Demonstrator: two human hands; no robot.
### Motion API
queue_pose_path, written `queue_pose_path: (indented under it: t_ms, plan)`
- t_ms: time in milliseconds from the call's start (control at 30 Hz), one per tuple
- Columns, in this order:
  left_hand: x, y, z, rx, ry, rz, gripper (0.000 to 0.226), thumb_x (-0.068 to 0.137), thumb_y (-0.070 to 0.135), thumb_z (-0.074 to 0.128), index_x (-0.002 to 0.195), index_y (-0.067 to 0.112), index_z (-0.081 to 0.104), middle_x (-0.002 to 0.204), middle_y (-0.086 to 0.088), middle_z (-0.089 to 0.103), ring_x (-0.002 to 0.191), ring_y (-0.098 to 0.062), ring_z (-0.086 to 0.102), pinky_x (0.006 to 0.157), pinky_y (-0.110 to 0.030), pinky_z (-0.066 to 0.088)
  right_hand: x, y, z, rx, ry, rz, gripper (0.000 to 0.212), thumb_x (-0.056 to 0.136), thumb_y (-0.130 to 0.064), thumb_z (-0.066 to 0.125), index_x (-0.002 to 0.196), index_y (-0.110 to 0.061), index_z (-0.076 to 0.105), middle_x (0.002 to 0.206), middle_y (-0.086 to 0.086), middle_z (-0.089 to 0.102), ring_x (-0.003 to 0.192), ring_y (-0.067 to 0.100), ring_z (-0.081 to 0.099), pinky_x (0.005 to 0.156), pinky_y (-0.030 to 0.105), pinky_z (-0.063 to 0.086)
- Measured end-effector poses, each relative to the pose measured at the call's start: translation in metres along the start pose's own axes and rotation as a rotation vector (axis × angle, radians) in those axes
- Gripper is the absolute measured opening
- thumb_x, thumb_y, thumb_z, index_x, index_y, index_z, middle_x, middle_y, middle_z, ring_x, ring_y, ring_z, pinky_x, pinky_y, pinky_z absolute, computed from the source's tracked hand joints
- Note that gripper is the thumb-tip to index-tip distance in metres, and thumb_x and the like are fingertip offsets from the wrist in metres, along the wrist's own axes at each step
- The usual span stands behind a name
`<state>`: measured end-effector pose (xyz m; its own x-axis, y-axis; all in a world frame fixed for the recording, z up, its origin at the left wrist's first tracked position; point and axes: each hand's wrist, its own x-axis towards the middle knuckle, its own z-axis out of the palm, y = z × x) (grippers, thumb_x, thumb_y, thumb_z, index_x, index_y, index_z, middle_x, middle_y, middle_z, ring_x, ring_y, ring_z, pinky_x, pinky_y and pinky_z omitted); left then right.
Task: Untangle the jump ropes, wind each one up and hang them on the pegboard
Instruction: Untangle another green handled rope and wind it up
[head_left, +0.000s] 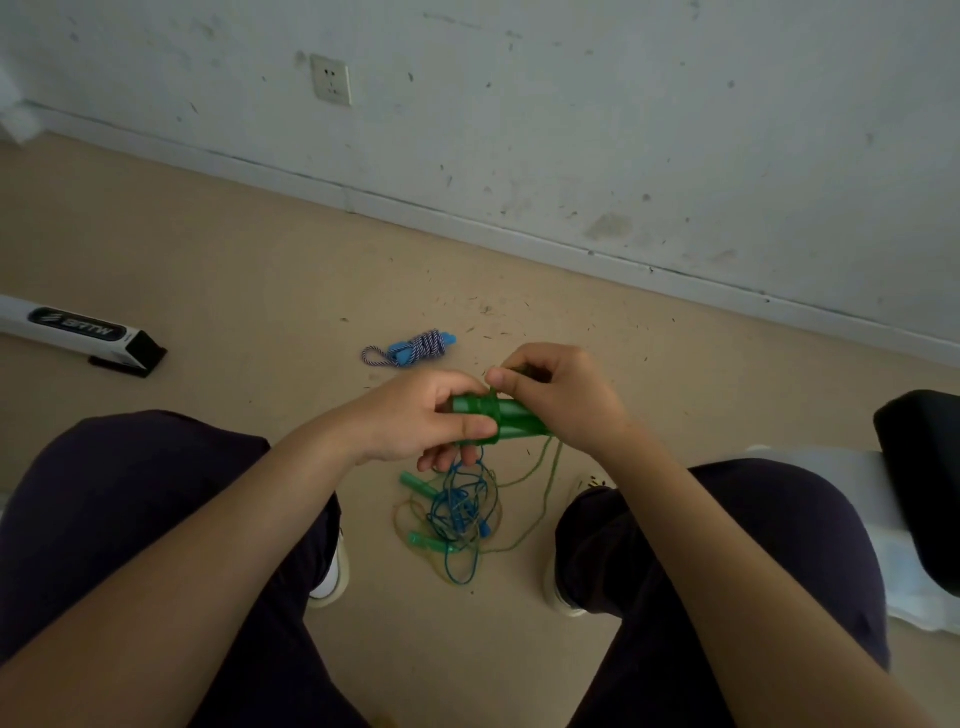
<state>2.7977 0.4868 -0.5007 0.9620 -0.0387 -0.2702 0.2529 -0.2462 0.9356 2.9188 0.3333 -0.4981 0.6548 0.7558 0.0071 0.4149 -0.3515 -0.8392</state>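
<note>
My left hand (426, 418) grips a pair of green jump-rope handles (511, 418) held side by side, with a few turns of green cord wound round them. My right hand (558, 397) pinches the green cord just above the handles. The loose green cord (545, 488) hangs from the handles to the floor. Below, between my feet, lies a tangle of blue and yellowish ropes (457, 514) with teal handles (418, 484). A wound blue-and-white striped rope (415, 347) with light blue handles lies farther off on the floor. No pegboard is in view.
A white and black box (78, 332) lies on the beige floor at the left. A black seat over white cloth (919, 467) stands at the right. A white wall with a socket (331, 80) runs across the back. My knees frame the tangle.
</note>
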Motion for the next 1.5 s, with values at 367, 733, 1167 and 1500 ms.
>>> queue_pose_path:
  t_ms: [367,733,1167,1500]
  plan:
    - [0.000,-0.001,0.001,0.024,0.115,0.054,0.045,0.096,0.014,0.063,0.136,0.025,0.046,0.073,-0.007,0.070,0.053,-0.015,0.058,0.048,-0.027,0.047,-0.001,-0.002,-0.003,0.072,-0.050,0.127,0.029,0.092,-0.038,0.065,0.083,-0.010,0.068,0.067,-0.005,0.058,0.057,0.002,0.051,0.055,0.020,0.043]
    - [0.002,0.001,0.000,-0.108,0.242,0.170,0.029,0.100,0.014,0.056,0.118,0.037,0.058,0.068,-0.001,0.066,0.050,-0.017,0.055,0.042,-0.025,0.044,-0.005,-0.009,-0.004,0.472,-0.066,0.195,0.036,0.094,-0.042,0.061,0.096,-0.007,0.067,0.075,0.012,0.065,0.048,0.018,0.047,0.042,0.024,0.031]
    - [0.007,-0.002,0.000,-0.158,0.501,0.142,0.022,0.101,0.018,0.055,0.122,0.011,0.054,0.071,-0.002,0.066,0.050,-0.015,0.056,0.044,-0.028,0.041,-0.005,-0.011,0.010,0.575,-0.089,0.189,0.010,0.097,-0.011,0.058,0.103,-0.012,0.066,0.063,0.005,0.052,0.044,0.009,0.037,0.041,0.019,0.030]
    - [0.005,-0.001,-0.013,0.012,0.602,0.032,0.022,0.095,0.017,0.065,0.116,0.014,0.059,0.072,-0.010,0.070,0.047,-0.015,0.058,0.042,-0.030,0.045,-0.010,-0.013,0.012,0.075,-0.021,-0.128,0.024,0.097,-0.027,0.059,0.081,-0.011,0.066,0.068,0.012,0.062,0.062,0.028,0.057,0.058,0.041,0.047]
